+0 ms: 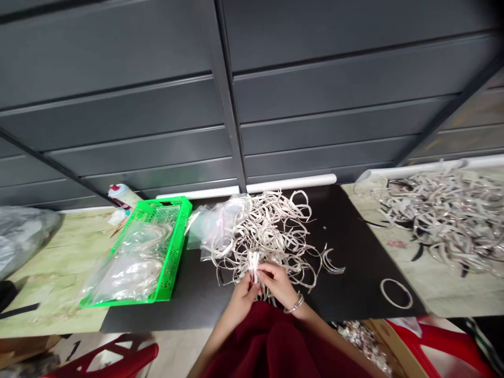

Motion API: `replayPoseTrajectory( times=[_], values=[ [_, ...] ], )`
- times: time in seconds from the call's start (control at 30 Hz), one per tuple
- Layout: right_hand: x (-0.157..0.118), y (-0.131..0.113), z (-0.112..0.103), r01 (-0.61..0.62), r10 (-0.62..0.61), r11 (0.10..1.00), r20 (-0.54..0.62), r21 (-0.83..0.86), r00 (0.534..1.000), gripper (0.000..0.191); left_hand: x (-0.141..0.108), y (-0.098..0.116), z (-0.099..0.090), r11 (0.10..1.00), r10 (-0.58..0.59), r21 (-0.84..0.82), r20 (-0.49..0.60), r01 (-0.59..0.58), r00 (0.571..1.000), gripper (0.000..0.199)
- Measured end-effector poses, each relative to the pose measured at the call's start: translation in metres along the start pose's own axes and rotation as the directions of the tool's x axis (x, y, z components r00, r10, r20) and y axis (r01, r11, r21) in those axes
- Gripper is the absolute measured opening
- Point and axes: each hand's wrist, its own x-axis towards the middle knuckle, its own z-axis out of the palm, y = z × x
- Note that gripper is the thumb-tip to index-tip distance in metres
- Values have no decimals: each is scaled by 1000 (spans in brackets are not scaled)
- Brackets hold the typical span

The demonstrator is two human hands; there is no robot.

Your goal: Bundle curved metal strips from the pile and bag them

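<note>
Both my hands meet low in the middle of the view, over the near edge of a black mat (331,220). Between them is a small bundle of white strips (253,261). My left hand (244,289) has its fingers closed round the bundle's lower left side. On the right, my right hand (276,281) pinches the same bundle with thumb and forefinger; a silvery bracelet (294,304) circles that wrist. A tangled pile of thin, curved whitish bands (271,226) lies just beyond my hands. Clear plastic bags (222,223) lie against the pile's left side.
A green basket (176,262) with bagged bands stands on the left, a spray can (123,195) behind it. Another heap of bands (452,215) covers the right. One ring (396,293) lies at the mat's right. Red chairs (129,359) stand below the table's edge.
</note>
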Motion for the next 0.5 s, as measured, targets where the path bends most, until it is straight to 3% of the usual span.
replayPoseTrajectory(
  times=[0.1, 0.23, 0.37, 0.5],
  values=[
    [-3, -2, 1, 106, -113, 964, -16, -243, 993, 17, -1, 0, 0, 999, -34, -36, 19, 34, 999, 22],
    [1, 5, -1, 127, -118, 957, 48, -261, 992, 25, -2, 0, 0, 954, -78, -289, 8, 77, 997, 28],
    [18, 34, -26, -27, -19, 901, -102, -433, 995, 25, 0, -2, -3, 742, -213, -665, -118, 82, 970, 26],
    [41, 70, -67, -208, 72, 827, -267, -523, 961, 25, 0, -2, -13, 571, -265, -820, -136, 42, 955, 20]
  ],
)
